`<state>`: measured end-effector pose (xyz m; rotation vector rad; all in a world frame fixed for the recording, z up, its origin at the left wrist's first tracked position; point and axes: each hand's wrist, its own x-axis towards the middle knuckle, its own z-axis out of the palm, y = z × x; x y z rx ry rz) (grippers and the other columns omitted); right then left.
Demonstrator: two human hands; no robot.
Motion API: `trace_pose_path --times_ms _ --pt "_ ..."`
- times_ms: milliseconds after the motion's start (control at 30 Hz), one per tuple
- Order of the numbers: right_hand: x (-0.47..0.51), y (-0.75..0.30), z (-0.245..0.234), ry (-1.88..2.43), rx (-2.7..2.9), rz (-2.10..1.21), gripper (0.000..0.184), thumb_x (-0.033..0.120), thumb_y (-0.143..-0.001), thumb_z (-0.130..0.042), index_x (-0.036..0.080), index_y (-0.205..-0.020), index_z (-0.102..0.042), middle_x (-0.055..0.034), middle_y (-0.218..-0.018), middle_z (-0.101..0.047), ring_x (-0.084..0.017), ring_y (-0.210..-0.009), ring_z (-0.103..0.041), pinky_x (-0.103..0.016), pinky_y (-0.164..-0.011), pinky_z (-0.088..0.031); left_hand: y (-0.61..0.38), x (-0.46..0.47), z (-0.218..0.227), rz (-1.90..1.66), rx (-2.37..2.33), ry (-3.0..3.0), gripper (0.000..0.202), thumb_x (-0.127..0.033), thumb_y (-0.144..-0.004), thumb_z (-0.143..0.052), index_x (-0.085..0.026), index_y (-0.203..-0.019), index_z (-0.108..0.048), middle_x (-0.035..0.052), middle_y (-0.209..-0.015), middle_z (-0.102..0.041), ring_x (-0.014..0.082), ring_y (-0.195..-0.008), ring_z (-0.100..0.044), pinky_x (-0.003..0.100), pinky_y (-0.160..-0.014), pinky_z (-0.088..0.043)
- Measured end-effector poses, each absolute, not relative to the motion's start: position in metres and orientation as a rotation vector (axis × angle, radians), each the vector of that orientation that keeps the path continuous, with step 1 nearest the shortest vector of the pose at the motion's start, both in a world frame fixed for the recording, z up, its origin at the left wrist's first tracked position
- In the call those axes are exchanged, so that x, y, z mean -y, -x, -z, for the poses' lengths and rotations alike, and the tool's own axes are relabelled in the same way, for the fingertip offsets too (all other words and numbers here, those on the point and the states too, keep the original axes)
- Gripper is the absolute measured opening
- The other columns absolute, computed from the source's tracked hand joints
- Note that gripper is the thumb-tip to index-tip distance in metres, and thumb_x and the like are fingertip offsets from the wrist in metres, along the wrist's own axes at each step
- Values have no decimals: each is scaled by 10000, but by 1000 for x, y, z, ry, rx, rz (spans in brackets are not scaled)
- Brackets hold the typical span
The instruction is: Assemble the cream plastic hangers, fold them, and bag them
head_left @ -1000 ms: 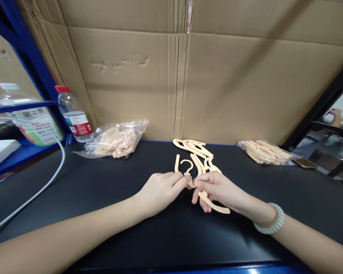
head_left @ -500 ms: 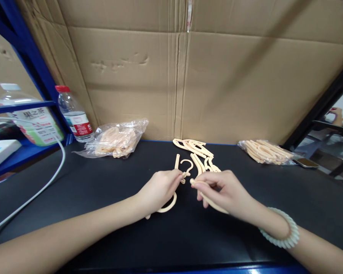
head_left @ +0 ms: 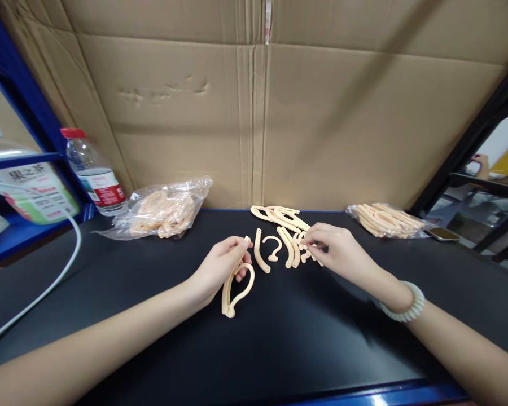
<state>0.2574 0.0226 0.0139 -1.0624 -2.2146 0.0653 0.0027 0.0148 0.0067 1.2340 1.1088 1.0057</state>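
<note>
My left hand (head_left: 226, 259) is closed around beige plastic hanger parts. A hook (head_left: 249, 282) and a slim hanger arm (head_left: 226, 296) hang below its fingers, meeting at their lower end. My right hand (head_left: 336, 248) reaches to the loose hanger hooks (head_left: 305, 256) with its fingertips pinched together among them. Whether it grips one is hidden. Between the hands, a single hanger arm (head_left: 260, 254) and a single hook (head_left: 273, 248) lie on the black table (head_left: 254, 344). Two more arms (head_left: 288, 248) rest side by side just left of my right fingertips.
Behind the loose parts lies a pile of beige hanger pieces (head_left: 277, 216). Clear bags of hangers lie at left (head_left: 165, 211) and right (head_left: 383, 220). A phone (head_left: 443, 234) is beside the right bag. A red-capped bottle (head_left: 97, 180) and a white cable (head_left: 55, 287) are at left.
My right hand has moved from the middle, where it held a curved piece, to the loose hooks. My left hand has shifted left, and an arm and hook near it now lie apart on the table.
</note>
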Motion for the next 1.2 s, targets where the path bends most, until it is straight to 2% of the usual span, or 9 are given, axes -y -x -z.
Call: trace_pose_path --times_ms 233,433,533,733,867,933,1000,1100,1200 --pt "-20 -258 -12 1233 2453 53 257 4 -795 -478 163 -773 -678 -57 -785 -638 -201 -799 -597 -340 -735 -494 -1 -14 -8 -1104 -1024 -1112 227 -338 -835 -624 -136 -874 -527 -44 -608 -546 55 -449 -491 171 -442 -399" --pt "3 -235 -21 808 2429 157 288 119 -918 -464 169 -1171 -592 -95 -1103 -639 -217 -1029 -556 -387 -903 -470 -4 -12 -11 -1134 -987 -1028 136 -241 -873 -593 -138 -867 -504 -29 -652 -585 67 -529 -571 180 -540 -460" --pt "19 -220 -21 597 2630 292 309 249 -944 -528 168 -1241 -552 -97 -1229 -604 -241 -1093 -519 -404 -944 -442 -7 -8 -10 -1137 -933 -1026 154 -251 -871 -607 -144 -874 -496 -15 -684 -620 76 -567 -599 194 -598 -484" --pt "25 -209 -9 494 2734 487 336 379 -929 -563 144 -1168 -586 -84 -1032 -664 -241 -999 -542 -381 -867 -441 -16 5 -10 -1099 -808 -994 175 -272 -888 -587 -174 -865 -445 -2 -757 -644 106 -635 -639 268 -706 -521" --pt "24 -212 -9 490 2727 486 204 354 -933 -552 176 -993 -630 -54 -875 -640 -220 -928 -534 -382 -855 -409 -17 9 -9 -1092 -837 -1106 142 -288 -926 -515 -179 -909 -426 26 -840 -652 130 -692 -669 319 -763 -546" --pt "25 -213 -11 482 2709 494 157 319 -918 -561 178 -930 -628 -44 -830 -618 -221 -918 -523 -390 -859 -388 -15 9 -6 -1129 -867 -1317 173 -312 -932 -496 -183 -1027 -431 71 -999 -644 150 -764 -674 347 -767 -562" --pt "25 -213 -13 522 2664 468 129 278 -907 -549 174 -892 -623 -34 -796 -596 -212 -894 -518 -385 -853 -374 -11 9 -4 -1191 -888 -1623 318 -305 -933 -487 -206 -1218 -385 127 -1243 -549 188 -935 -657 380 -811 -565" --pt "24 -213 -15 631 2592 385 126 235 -902 -517 176 -848 -614 -22 -766 -570 -182 -831 -517 -364 -836 -361 -7 11 -3 -1285 -938 -2095 601 -255 -911 -525 -261 -1427 -218 162 -1499 -275 259 -1209 -526 429 -935 -522" --pt "22 -214 -16 698 2535 327 135 233 -903 -515 179 -812 -599 -13 -745 -569 -168 -782 -516 -353 -823 -350 -4 13 -5 -1401 -1014 -2380 781 -233 -887 -575 -275 -1493 -85 180 -1567 -93 264 -1205 -535 384 -904 -545"
